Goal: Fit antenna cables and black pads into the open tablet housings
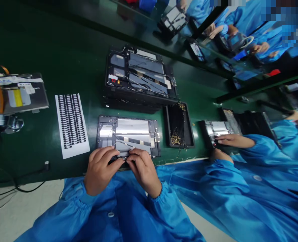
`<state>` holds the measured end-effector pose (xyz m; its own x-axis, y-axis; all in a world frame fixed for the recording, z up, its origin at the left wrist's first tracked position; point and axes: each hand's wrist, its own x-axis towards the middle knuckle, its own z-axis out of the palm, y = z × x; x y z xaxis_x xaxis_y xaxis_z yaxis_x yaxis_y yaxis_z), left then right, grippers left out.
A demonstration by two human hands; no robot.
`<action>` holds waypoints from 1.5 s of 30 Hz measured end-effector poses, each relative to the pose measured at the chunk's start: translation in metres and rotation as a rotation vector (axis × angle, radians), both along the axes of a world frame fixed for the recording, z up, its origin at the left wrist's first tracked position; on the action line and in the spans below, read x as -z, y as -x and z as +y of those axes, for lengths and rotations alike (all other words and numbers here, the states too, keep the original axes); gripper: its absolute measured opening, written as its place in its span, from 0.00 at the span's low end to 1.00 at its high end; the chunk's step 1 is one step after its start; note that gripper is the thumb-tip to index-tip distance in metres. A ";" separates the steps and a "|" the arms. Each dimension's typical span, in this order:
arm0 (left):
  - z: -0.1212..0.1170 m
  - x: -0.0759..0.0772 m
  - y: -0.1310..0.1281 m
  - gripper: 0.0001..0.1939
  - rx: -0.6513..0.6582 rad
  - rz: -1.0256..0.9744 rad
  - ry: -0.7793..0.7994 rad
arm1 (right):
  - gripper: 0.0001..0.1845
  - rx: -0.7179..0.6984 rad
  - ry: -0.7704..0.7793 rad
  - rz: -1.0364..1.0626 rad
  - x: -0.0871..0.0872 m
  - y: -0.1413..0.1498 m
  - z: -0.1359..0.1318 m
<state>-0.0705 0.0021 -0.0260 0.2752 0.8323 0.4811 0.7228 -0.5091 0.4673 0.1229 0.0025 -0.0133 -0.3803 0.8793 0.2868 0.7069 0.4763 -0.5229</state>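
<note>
An opened tablet [132,127] lies on the green bench, its silver battery and dark frame facing up. At its near edge my left hand [102,168] is closed, thumb and fingers pinched by the frame. Beside it my right hand [142,168] pinches at the same edge, close to the left fingertips. Whatever the fingers hold is too small and hidden to make out; it may be part of a thin cable. Behind the tablet stands a stack of similar opened tablets [141,75]. A black tray [191,134] to the right holds thin black cables with gold ends.
A white sheet of black stickers [72,126] lies to the left. Beyond it are a device with an orange ribbon [20,94] and a metal clamp-like piece [5,123]. On the right, a co-worker's hands [229,141] work on another tablet [219,128]. A cable plug [46,164] lies near the front edge.
</note>
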 end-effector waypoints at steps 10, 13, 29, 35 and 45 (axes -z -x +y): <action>-0.003 0.002 0.001 0.09 0.005 0.045 -0.076 | 0.10 -0.026 -0.052 0.027 0.004 0.001 -0.004; -0.006 0.006 0.002 0.11 0.024 0.084 -0.140 | 0.16 -0.049 -0.109 0.071 0.011 -0.001 -0.007; -0.024 -0.026 0.054 0.19 -0.308 0.049 0.075 | 0.12 -0.147 -0.076 -0.045 -0.038 0.056 0.026; -0.019 -0.008 0.111 0.27 -0.417 0.100 0.164 | 0.04 -0.420 -0.068 -0.288 -0.034 0.150 0.062; -0.017 0.013 0.126 0.28 -0.415 0.247 0.068 | 0.12 -0.460 -0.199 -0.477 -0.011 0.194 0.062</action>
<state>-0.1970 -0.0145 -0.0389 0.0123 0.9234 0.3837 0.9519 -0.1282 0.2781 -0.0709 0.0649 -0.0023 -0.8267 0.5464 0.1343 0.5410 0.8375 -0.0769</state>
